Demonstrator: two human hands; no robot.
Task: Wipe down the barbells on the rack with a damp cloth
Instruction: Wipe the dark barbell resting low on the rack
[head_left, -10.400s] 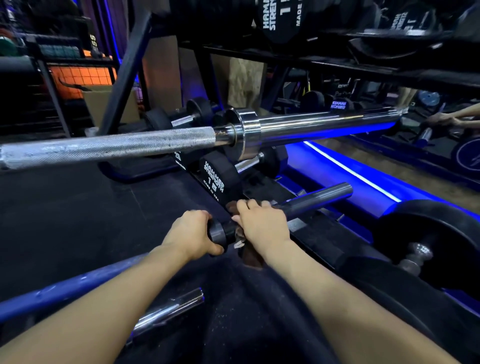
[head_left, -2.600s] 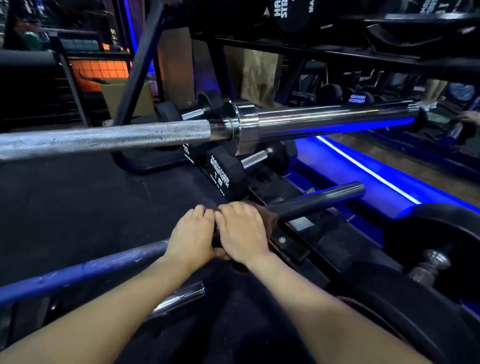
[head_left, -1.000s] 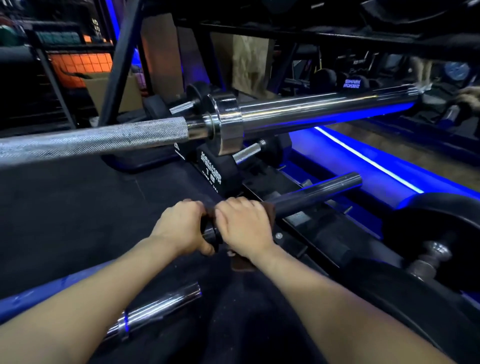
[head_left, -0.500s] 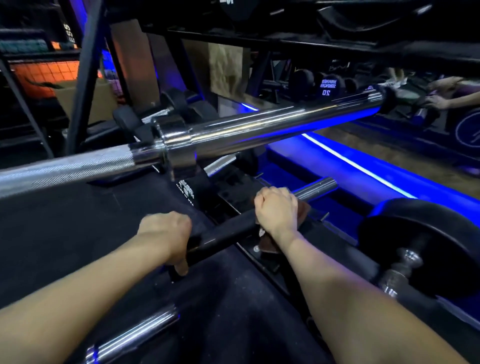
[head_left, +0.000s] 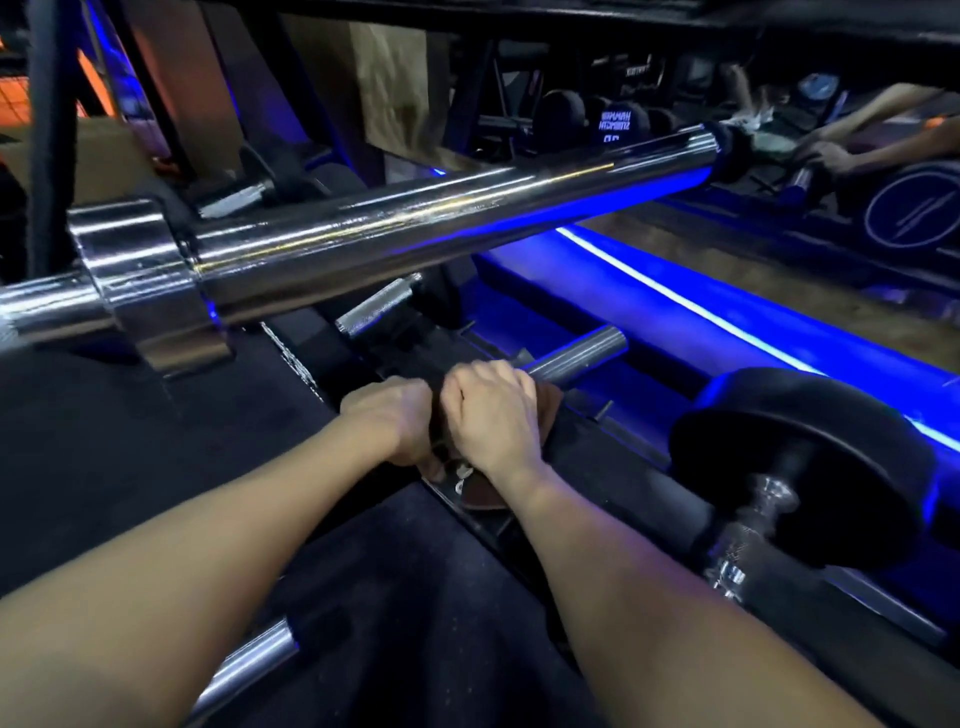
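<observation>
A dark barbell sleeve (head_left: 576, 358) pokes out to the right past my hands, low in the middle of the view. My right hand (head_left: 491, 415) is curled over this bar and holds a brown cloth (head_left: 480, 491) wrapped round it; the cloth hangs below my wrist. My left hand (head_left: 389, 415) grips the same bar right beside it, knuckles almost touching. A second, chrome barbell (head_left: 395, 234) crosses the view higher up, its thick collar (head_left: 140, 275) at the left.
A black dumbbell (head_left: 800, 462) lies at the right, close to my right forearm. Another chrome bar end (head_left: 244, 665) lies at the lower left. More dumbbells stand behind on the rack. A blue light strip (head_left: 727, 332) runs along the floor. Another person's arms (head_left: 857, 140) show far right.
My left hand has slid right along the bar and now sits against my right hand. The view has swung left to right, so the chrome bar looms larger.
</observation>
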